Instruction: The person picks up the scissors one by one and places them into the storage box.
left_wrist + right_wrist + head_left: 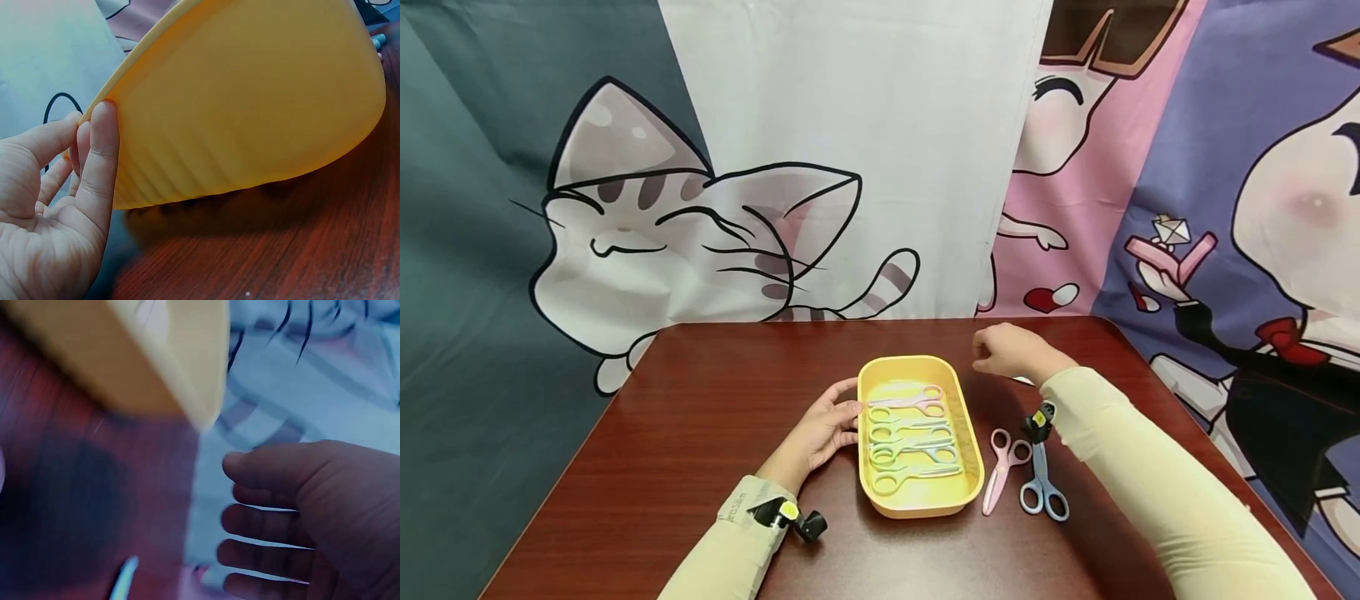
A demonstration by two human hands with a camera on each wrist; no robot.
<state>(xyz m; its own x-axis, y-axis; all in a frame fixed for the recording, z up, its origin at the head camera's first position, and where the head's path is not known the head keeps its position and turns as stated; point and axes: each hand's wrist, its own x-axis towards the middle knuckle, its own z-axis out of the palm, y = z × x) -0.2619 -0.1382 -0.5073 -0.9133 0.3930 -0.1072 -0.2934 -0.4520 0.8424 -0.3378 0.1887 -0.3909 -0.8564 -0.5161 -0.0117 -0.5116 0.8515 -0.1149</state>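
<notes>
A yellow plastic tray [970, 467] stands on the table and holds several small scissors in pink, green and pale blue, laid crosswise in a column. My left hand [827, 429] is at its left side; in the left wrist view, the thumb and fingers pinch the yellow rim and side wall. Beyond the tray's far right corner, my right hand [1011, 350] is in the air, fingers loosely bent with nothing between them in the right wrist view. Pink scissors [997, 475] lie to the tray's right. Blue scissors [1041, 487] lie beside them, partly covered by the right wrist's camera.
The dark red-brown wooden table [685, 467] extends around the tray. Behind it hangs a cartoon backdrop [850, 100] with a cat and figures, meeting the table's far edge. A black camera [790, 517] is strapped to the left wrist, another [1040, 422] to the right.
</notes>
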